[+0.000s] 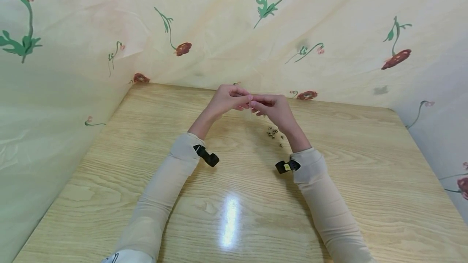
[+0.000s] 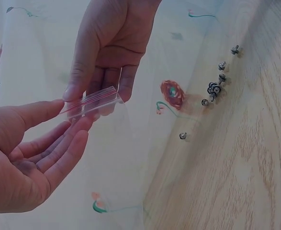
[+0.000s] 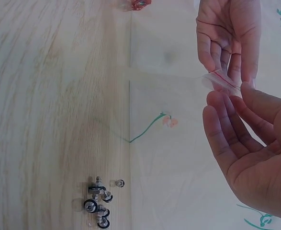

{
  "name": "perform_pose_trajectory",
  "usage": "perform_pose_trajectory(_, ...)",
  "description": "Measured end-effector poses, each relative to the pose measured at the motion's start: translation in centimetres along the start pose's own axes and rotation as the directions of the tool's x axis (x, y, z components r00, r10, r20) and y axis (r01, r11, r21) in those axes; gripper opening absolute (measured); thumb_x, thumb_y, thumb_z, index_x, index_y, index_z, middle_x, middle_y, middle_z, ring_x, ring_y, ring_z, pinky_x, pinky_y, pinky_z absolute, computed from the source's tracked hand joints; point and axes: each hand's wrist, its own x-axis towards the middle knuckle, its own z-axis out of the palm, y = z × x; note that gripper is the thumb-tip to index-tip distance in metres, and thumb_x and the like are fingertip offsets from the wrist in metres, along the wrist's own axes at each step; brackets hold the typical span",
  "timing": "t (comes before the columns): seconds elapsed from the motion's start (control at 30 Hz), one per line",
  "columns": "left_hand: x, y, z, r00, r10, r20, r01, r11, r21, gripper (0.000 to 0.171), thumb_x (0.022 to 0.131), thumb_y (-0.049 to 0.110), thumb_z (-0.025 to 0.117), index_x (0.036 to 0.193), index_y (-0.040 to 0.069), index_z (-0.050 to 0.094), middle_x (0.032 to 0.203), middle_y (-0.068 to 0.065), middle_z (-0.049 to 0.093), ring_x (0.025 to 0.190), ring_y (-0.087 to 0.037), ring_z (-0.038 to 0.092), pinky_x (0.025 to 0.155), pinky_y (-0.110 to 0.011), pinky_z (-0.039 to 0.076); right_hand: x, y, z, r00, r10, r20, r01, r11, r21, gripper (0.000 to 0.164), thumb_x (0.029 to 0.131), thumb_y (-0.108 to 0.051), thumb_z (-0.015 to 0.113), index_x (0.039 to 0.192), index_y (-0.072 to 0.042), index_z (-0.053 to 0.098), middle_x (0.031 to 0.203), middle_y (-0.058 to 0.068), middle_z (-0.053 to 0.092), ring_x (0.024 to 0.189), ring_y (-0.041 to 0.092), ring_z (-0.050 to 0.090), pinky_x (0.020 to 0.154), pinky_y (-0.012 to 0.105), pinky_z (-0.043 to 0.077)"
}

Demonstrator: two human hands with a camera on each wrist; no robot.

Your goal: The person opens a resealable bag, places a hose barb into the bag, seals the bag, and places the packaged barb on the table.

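A small clear zip bag (image 2: 96, 101) with a red line along its seal is held up between both hands, above the far part of the table. My left hand (image 1: 229, 100) pinches one end of its top edge between thumb and fingers. At the other end, my right hand (image 1: 273, 108) pinches the same edge, its thumb close to the left thumb. The right wrist view shows the bag (image 3: 220, 81) partly covered by fingers. Several small metal fittings (image 3: 97, 194) with black rings lie loose on the table, nearer to the right hand.
The wood-grain table (image 1: 234, 173) ends at a flower-printed cloth (image 1: 219, 23) that hangs behind it and along both sides. Each sleeve carries a black wrist strap, one on the left (image 1: 206, 156) and one on the right (image 1: 287, 167).
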Motion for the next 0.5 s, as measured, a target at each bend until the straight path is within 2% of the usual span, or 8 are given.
perform_pose_trajectory(0.4,0.09,-0.09,-0.07,1.000,-0.001,0.017,0.001,1.000,-0.010,0.026,0.095,0.014,0.071,0.113,-0.004,0.072,0.099,-0.015,0.076,0.083,-0.017,0.074,0.090,-0.052,0.057,0.13,0.23,-0.01,1.000,0.001,-0.002,-0.001,1.000,-0.002,0.028,0.099,-0.014,0.066,0.122,-0.001,0.073,0.117,0.018,0.074,0.088,0.015,0.072,0.079,0.031,0.060)
perform_pose_trajectory(0.5,0.06,-0.09,-0.07,1.000,0.004,0.020,-0.004,1.000,-0.003,0.024,0.096,0.014,0.071,0.112,-0.004,0.073,0.097,-0.014,0.076,0.084,-0.017,0.074,0.087,-0.049,0.059,0.14,0.28,0.00,1.000,-0.003,-0.004,0.003,1.000,-0.002,0.028,0.099,-0.014,0.066,0.122,-0.001,0.073,0.116,0.018,0.075,0.087,0.015,0.072,0.079,0.031,0.060)
